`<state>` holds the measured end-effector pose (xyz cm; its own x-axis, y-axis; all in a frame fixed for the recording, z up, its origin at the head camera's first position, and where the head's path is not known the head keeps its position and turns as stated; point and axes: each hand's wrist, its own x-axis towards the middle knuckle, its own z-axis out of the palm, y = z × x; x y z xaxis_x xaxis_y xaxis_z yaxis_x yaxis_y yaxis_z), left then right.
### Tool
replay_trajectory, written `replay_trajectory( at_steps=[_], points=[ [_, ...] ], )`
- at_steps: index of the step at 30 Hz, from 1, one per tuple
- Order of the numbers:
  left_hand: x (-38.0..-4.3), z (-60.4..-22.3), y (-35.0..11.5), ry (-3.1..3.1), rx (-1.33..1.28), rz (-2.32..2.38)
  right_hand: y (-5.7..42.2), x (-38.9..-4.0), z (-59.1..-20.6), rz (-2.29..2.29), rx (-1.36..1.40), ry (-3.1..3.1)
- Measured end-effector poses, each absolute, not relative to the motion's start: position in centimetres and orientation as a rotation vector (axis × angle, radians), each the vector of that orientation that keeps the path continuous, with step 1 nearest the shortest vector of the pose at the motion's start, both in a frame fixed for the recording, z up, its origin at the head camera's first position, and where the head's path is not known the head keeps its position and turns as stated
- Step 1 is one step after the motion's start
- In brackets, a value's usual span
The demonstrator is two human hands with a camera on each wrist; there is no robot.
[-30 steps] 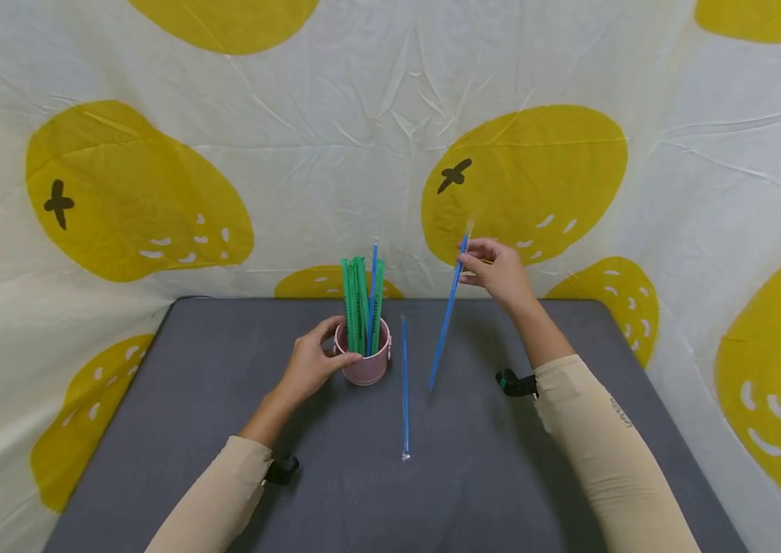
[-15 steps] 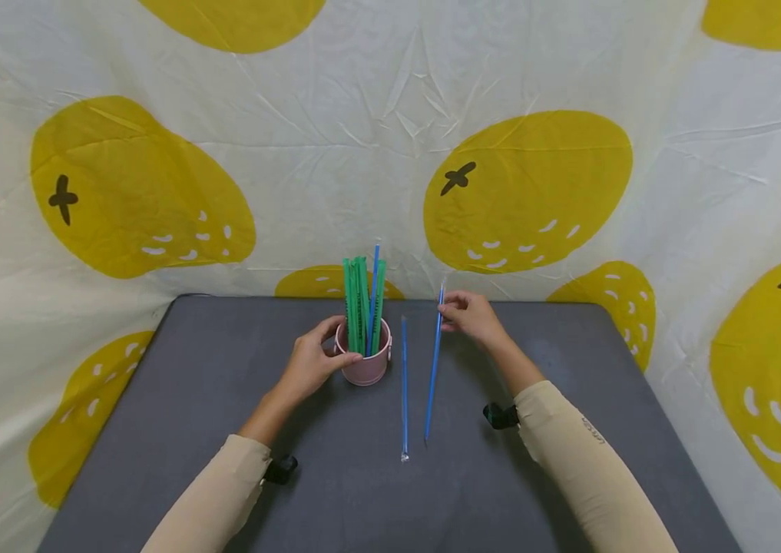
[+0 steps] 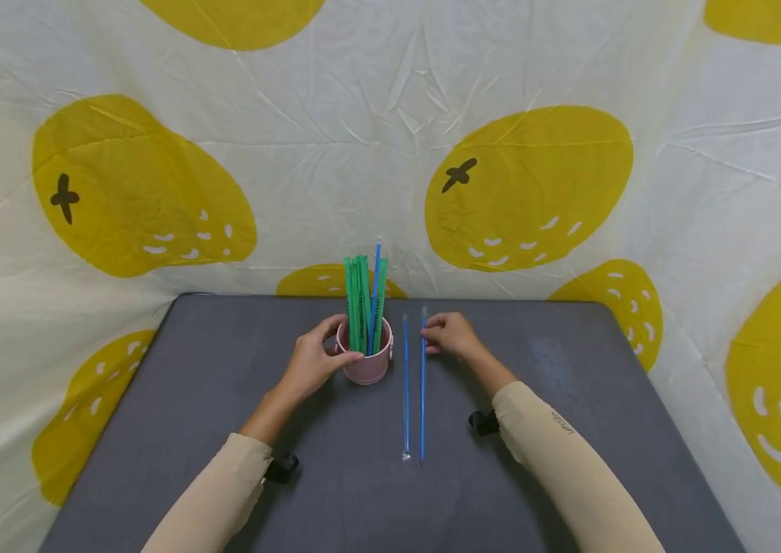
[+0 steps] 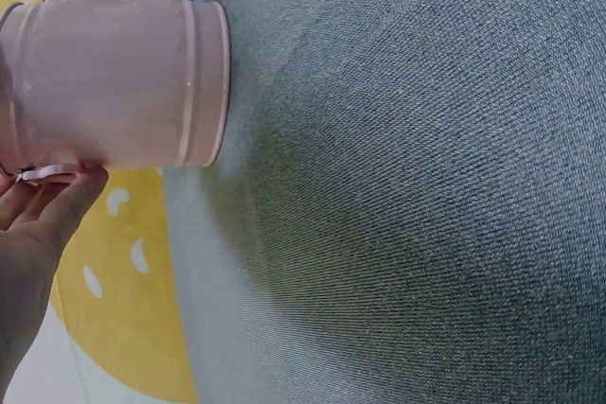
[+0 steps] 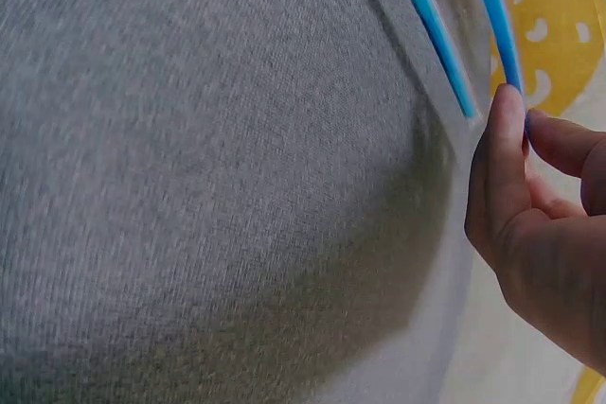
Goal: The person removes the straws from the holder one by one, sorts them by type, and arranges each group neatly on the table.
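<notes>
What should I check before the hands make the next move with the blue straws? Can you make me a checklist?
1. Left hand holding the pink bucket: ok.
2. Bucket standing upright: ok.
3. Right hand pinching the held blue straw near its far end: ok.
4. Held straw apart from the loose blue straw on the table: ok, a gap shows.
5. Held straw's near end touching the table: cannot tell.
6. Only green straws in the bucket: not ok, one blue straw stands among them.
</notes>
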<state>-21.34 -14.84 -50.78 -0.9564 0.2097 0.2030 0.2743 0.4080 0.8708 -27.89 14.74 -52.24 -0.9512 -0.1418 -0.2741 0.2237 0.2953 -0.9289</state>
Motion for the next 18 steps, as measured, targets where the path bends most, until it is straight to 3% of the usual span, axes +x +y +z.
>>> replay_trajectory(
  at_steps=[18],
  points=[
    [-21.2, -50.6, -14.8, -2.58, -0.459, -1.606, 13.2, -28.0, -53.5, -1.568, 0.194, 2.429]
  ],
)
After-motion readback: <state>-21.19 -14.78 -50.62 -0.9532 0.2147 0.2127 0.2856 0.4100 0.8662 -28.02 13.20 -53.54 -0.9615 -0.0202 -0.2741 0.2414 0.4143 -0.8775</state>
